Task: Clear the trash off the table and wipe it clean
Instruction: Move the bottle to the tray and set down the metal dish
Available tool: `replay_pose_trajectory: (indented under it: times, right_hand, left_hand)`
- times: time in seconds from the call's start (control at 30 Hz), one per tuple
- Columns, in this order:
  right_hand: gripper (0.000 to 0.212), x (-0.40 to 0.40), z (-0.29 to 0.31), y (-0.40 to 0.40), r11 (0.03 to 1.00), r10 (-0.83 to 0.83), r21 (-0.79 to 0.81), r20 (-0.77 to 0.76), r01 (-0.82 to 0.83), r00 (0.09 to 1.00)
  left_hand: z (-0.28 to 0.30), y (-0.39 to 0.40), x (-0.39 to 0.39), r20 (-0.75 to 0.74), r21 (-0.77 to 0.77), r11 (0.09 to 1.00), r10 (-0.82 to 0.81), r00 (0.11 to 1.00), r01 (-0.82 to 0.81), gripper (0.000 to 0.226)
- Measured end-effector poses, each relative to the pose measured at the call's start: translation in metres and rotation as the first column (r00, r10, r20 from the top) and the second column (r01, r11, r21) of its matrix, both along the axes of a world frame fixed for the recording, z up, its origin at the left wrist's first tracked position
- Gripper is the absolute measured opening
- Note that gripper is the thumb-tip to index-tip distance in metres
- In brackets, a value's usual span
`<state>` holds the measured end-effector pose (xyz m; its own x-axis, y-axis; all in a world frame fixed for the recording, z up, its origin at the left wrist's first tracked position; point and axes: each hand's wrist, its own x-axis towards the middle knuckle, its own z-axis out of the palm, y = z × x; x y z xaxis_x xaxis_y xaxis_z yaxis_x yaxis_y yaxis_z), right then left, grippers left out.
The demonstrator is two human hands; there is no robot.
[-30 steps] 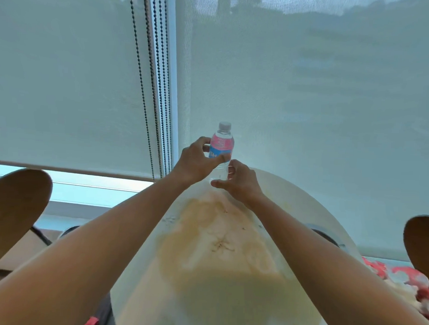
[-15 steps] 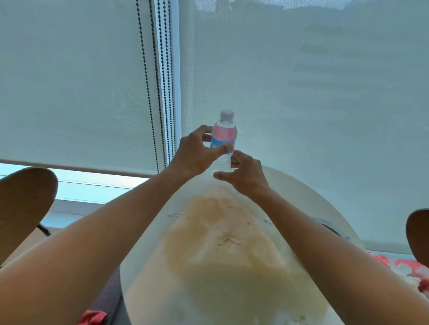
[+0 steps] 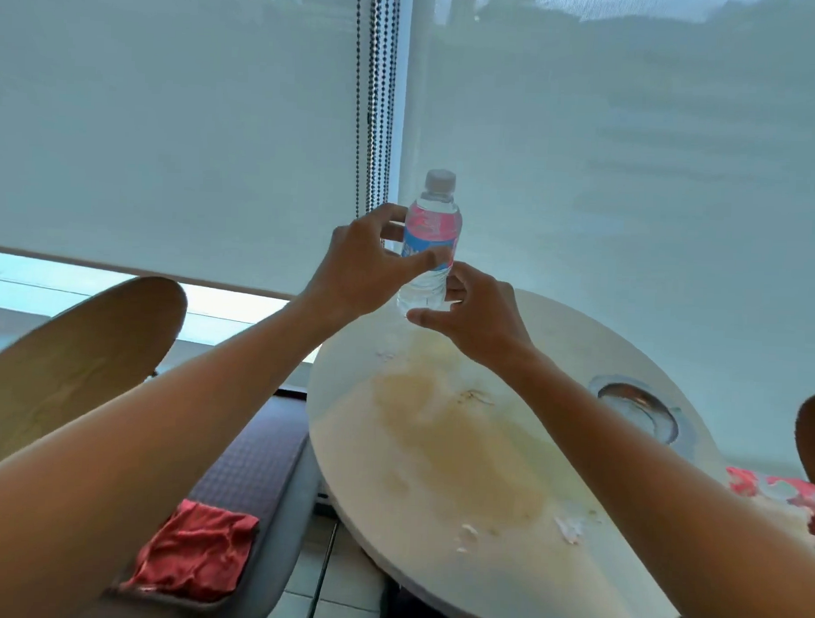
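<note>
A small clear water bottle (image 3: 432,226) with a pink and blue label and a white cap is held upright above the far edge of the round white table (image 3: 575,347). My left hand (image 3: 361,265) grips its label from the left. My right hand (image 3: 479,316) holds its lower part from the right. A wide tan stain (image 3: 461,444) covers the tabletop, with small white paper scraps (image 3: 569,529) near its front. A red cloth (image 3: 194,551) lies on a seat at the lower left.
A wooden chair back (image 3: 75,366) stands at the left and another (image 3: 814,434) at the right edge. A round metal cap (image 3: 637,409) sits in the tabletop. Pink and white wrappers (image 3: 778,493) lie at the right. Bead chains (image 3: 376,99) hang before the blinds.
Both hands have lifted the bottle off the table. The view has swung left and down, so the red cloth on the seat now shows.
</note>
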<state>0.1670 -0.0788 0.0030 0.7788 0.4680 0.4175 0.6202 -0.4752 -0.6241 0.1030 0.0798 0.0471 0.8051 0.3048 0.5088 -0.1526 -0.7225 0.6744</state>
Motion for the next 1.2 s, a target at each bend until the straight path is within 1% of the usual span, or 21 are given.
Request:
replay_pose_trajectory:
  times: [0.13, 0.23, 0.37, 0.57, 0.7, 0.83, 0.93, 1.2]
  right_hand:
    - [0.069, -0.042, -0.001, -0.001, 0.998, 0.060, 0.008, -0.002, -0.060, 0.998]
    - [0.067, -0.075, -0.003, -0.002, 0.992, 0.128, 0.007, -0.016, -0.127, 0.992]
    - [0.063, -0.112, -0.014, -0.004, 0.977, 0.213, 0.010, -0.070, -0.213, 0.975]
    - [0.059, -0.166, -0.030, -0.004, 0.935, 0.356, 0.063, -0.156, -0.350, 0.922]
    - [0.060, -0.192, -0.041, 0.003, 0.904, 0.427, 0.069, -0.167, -0.421, 0.889]
    - [0.062, -0.203, -0.047, 0.023, 0.879, 0.477, 0.064, -0.156, -0.473, 0.865]
    - [0.063, -0.204, -0.051, 0.047, 0.869, 0.495, 0.053, -0.144, -0.492, 0.857]
    - [0.068, -0.186, -0.086, 0.149, 0.893, 0.445, 0.011, -0.177, -0.450, 0.878]
  left_hand:
    - [-0.003, 0.001, -0.047, 0.004, -0.020, 0.999, 0.045, 0.999, -0.045, 0.063]
    - [-0.008, 0.000, -0.088, -0.005, -0.022, 0.996, 0.087, 0.996, -0.087, 0.066]
    - [-0.017, -0.007, -0.140, -0.039, -0.079, 0.990, 0.112, 0.993, -0.115, 0.074]
    - [-0.037, -0.015, -0.208, -0.074, -0.165, 0.968, 0.181, 0.981, -0.191, 0.063]
    - [-0.050, -0.012, -0.241, -0.072, -0.154, 0.960, 0.223, 0.972, -0.232, 0.064]
    - [-0.058, 0.000, -0.260, -0.083, -0.125, 0.950, 0.276, 0.957, -0.285, 0.066]
    - [-0.059, 0.018, -0.263, -0.085, -0.118, 0.940, 0.313, 0.946, -0.321, 0.062]
    - [-0.086, 0.105, -0.246, -0.118, -0.177, 0.918, 0.338, 0.934, -0.355, 0.056]
